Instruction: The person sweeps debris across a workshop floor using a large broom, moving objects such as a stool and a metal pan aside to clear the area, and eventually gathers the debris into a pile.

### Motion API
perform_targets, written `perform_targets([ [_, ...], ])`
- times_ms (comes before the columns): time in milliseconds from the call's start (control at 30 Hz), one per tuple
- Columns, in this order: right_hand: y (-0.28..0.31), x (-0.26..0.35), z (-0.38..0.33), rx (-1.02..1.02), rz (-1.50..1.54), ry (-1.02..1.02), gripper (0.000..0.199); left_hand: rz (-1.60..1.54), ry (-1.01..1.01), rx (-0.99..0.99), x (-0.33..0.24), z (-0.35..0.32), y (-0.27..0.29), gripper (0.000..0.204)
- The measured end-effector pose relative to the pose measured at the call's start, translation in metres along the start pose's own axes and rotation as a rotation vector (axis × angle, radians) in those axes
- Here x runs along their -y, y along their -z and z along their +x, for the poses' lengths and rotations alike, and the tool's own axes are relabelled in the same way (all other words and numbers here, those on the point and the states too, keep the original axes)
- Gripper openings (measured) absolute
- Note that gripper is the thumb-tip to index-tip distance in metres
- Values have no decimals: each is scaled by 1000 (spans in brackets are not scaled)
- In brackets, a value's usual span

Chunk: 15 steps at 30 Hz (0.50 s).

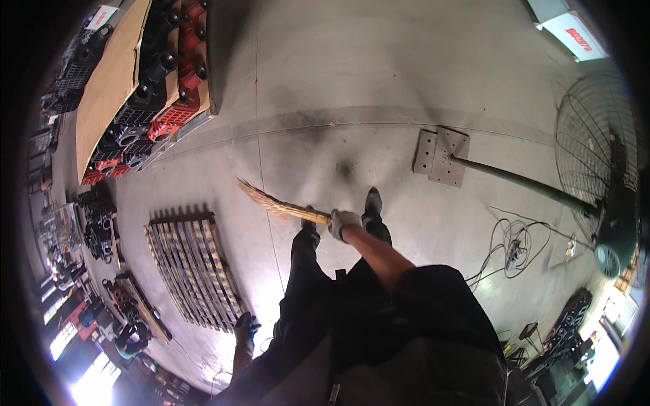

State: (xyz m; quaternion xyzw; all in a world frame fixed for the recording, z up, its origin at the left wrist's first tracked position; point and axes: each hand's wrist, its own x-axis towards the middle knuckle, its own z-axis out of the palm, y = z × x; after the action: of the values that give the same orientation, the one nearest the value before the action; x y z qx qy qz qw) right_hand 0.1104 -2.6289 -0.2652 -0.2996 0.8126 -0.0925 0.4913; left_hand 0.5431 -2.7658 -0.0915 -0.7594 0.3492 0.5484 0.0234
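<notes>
We held a straw broom (281, 206) in our right hand (342, 222), the gloved fingers wrapped tight round its handle near the bristle end. The broom's bristles fanned out to the upper left, low over the grey concrete floor (352, 88), just ahead of our two dark shoes. Our right forearm was bare from glove to a black sleeve, and our black trousers filled the lower middle of the view.

Our left hand (245, 330) hung down by our left leg in a dark glove; we could not tell whether it was open or curled, as it showed small and in shadow, and it held nothing we could make out.

A wooden pallet (193, 267) lay flat on the floor to our left, well apart from the broom. Farther up on the left stood a stack of red and black machine castings (159, 88) partly covered by cardboard. To the right a pedestal fan (602, 169) lay tipped over, its square base plate (440, 157) near our feet, with loose cables (511, 247) coiled beside it.
</notes>
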Motion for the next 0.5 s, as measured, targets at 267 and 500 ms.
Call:
perform_targets([
  [267,154,-268,47,-293,-2,-295,35,-15,58,-98,52,-84,-52,38],
  [500,265,-255,-27,-638,264,-881,45,-62,-34,-29,-5,-77,-103,33],
])
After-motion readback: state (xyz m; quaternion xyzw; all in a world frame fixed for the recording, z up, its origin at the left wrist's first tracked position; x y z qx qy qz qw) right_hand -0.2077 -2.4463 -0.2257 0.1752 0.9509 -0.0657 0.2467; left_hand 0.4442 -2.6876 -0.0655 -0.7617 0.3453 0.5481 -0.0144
